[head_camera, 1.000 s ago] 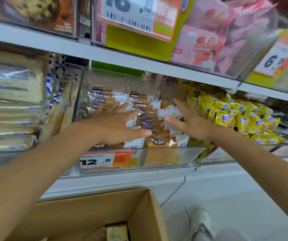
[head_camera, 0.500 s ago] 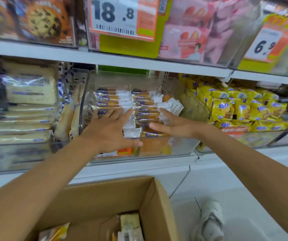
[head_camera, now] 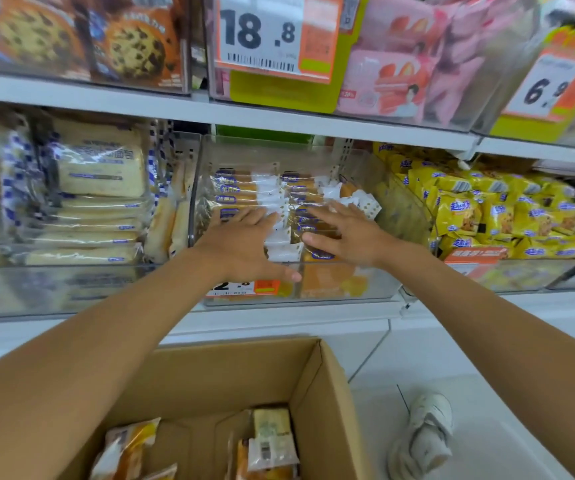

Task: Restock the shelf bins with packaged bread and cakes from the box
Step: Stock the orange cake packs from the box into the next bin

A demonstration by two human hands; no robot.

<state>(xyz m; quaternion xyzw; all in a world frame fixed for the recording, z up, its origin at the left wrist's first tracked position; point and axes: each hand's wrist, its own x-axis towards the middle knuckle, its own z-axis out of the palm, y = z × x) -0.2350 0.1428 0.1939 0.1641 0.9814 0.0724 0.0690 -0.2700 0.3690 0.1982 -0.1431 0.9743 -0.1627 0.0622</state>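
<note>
While my left hand [head_camera: 241,242] and right hand [head_camera: 352,237] pressed flat, apart, on cake packets [head_camera: 241,190] in the middle bin [head_camera: 365,285], the near box [head_camera: 216,375] held more, so restocking looked unfinished.

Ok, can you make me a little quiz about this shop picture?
1. True or false: the left hand and right hand both lie flat on the cake packets in the middle bin.
2. The snack bags in the bin to the right are: A pink, B yellow, C green.
3. Is the cardboard box empty?
Key: 1 true; 2 B; 3 no, some bread packs lie inside.
</note>
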